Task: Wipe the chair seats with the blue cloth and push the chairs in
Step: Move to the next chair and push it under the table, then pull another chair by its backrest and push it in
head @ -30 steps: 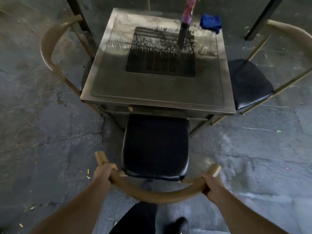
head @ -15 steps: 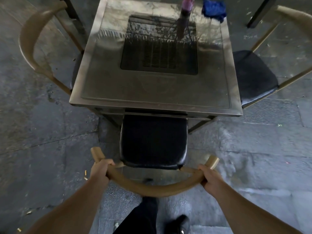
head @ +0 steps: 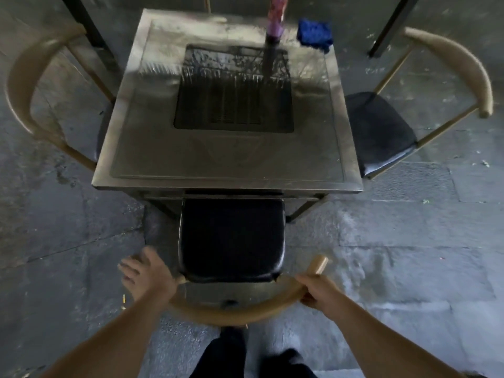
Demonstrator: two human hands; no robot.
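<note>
Since 0.5 s ago the left hand (head: 146, 274) has let go, fingers spread; only the right hand (head: 317, 294) grips the curved tan wooden chair backrest (head: 231, 313), so a 1-sided push could skew the black padded seat (head: 231, 238) against the square metal table (head: 152, 181).

Blue cloth (head: 315, 34), black chair seat (head: 230, 238), tan backrest (head: 240, 309), grey table (head: 231, 159)

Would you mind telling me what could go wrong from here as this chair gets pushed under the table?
1. Only the right hand grips the near chair's backrest; the left hand is open and seemingly off it, so a one-sided push may skew the chair against the table frame.
2. The blue cloth lies on the table's far right corner, so the right chair, not yet pushed in, might go unwiped.
</note>
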